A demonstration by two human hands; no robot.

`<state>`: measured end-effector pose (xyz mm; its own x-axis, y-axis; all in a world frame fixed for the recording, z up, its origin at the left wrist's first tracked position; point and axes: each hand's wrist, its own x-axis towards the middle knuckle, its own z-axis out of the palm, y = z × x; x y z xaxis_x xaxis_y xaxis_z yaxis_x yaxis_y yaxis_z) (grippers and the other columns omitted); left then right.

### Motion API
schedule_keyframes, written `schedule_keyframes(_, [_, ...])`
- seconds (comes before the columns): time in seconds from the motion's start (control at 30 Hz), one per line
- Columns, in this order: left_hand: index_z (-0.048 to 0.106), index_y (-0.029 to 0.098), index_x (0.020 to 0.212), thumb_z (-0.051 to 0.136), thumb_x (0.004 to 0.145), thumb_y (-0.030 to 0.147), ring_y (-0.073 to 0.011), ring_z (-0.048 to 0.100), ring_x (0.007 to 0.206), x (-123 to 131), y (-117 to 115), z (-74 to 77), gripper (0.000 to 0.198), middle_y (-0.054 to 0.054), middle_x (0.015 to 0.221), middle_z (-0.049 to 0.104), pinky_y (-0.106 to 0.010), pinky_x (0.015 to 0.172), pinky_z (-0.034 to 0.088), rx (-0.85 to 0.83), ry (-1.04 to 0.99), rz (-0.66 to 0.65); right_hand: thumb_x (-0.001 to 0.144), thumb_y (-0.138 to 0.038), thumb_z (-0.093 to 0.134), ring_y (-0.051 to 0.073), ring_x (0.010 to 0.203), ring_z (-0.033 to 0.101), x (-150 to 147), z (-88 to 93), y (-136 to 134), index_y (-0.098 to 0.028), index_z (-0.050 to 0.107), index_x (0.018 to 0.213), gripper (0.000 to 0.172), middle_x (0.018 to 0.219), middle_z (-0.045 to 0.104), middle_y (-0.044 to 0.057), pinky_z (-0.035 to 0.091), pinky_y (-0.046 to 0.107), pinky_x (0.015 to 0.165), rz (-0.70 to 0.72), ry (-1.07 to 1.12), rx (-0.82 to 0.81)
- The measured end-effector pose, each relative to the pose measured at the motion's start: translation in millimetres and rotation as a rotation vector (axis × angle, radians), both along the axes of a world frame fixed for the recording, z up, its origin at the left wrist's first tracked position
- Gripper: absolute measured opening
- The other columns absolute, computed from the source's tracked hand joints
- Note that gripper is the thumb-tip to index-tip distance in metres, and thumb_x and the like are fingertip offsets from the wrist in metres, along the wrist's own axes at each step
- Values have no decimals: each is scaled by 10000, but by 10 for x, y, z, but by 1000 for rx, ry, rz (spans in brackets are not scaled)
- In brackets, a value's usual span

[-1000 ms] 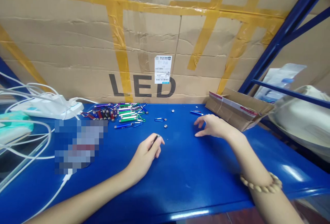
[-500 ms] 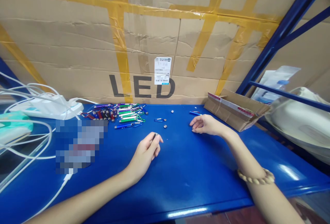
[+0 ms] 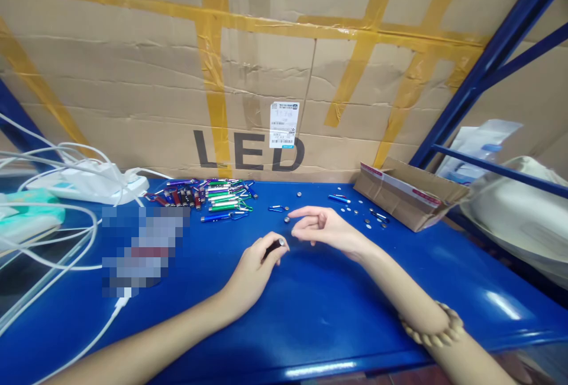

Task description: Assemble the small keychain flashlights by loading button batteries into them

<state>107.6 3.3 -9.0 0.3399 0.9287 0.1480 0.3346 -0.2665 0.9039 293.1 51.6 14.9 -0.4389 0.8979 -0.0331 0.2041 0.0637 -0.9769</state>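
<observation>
My left hand (image 3: pixel 260 261) is closed around a small dark tube (image 3: pixel 274 247) with a silvery round end facing up; most of it is hidden by the fingers. To its right, my right hand (image 3: pixel 326 228) hovers over the table, thumb and index finger apart. The index fingertip is at a small silvery button cell (image 3: pixel 287 219); whether it touches cannot be seen. Just behind lie two more small round pieces and a blue carabiner clip (image 3: pixel 276 208). A blue pen-like tube (image 3: pixel 339 199) lies beyond my right hand.
Several coloured metal tubes with carabiner clips (image 3: pixel 224 203) are heaped at the back left. White cables and a power strip (image 3: pixel 91 183) are on the left, near a blurred-out object (image 3: pixel 148 252). Small discs lie before an open cardboard box (image 3: pixel 399 199). A large carton (image 3: pixel 248 77) stands behind.
My right hand has moved left from beside the blue tube to the button cell, uncovering small discs near the box. My left hand has turned slightly, showing more of the dark tube.
</observation>
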Motion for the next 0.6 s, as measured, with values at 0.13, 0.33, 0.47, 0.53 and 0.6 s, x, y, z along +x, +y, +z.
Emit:
schedule_keyframes(0.13, [545, 199, 800, 410, 856, 284, -170, 489, 746, -3, 3, -13, 169, 10, 723, 554, -263, 680, 350, 47, 68, -24, 641, -283, 747, 80, 609, 600, -85, 8, -95, -189, 614, 1054, 443, 747, 692, 4, 403, 163, 494, 100, 78, -114])
schedule_keyframes(0.33, [596, 217, 860, 427, 853, 260, -178, 514, 759, -5, -11, -25, 175, -3, 839, 639, -290, 746, 379, 106, 154, -32, 576, -280, 787, 101, 635, 626, -78, -55, -68, -152, 629, 1020, 488, 696, 687, 3, 469, 223, 662, 87, 41, -163])
schedule_keyframes(0.47, [613, 222, 853, 443, 837, 248, -180, 520, 729, -3, -13, -27, 172, -8, 820, 647, -297, 755, 391, 122, 164, -45, 560, -288, 790, 90, 608, 608, -73, -56, -65, -148, 639, 1009, 495, 680, 669, -6, 461, 206, 627, 91, -6, -181])
schedule_keyframes(0.53, [618, 225, 834, 459, 827, 252, -184, 520, 716, -1, -10, -28, 162, -12, 794, 646, -297, 749, 392, 119, 153, -45, 568, -285, 782, 79, 586, 590, -77, -53, -74, -149, 644, 987, 462, 667, 653, -17, 445, 190, 589, 98, -13, -189])
schedule_keyframes(0.6, [620, 224, 823, 468, 820, 258, -188, 520, 711, 1, -6, -31, 156, -17, 776, 642, -296, 738, 390, 112, 144, -41, 579, -279, 771, 70, 570, 572, -89, -53, -90, -152, 650, 941, 402, 655, 641, -24, 427, 180, 564, 91, -34, -172])
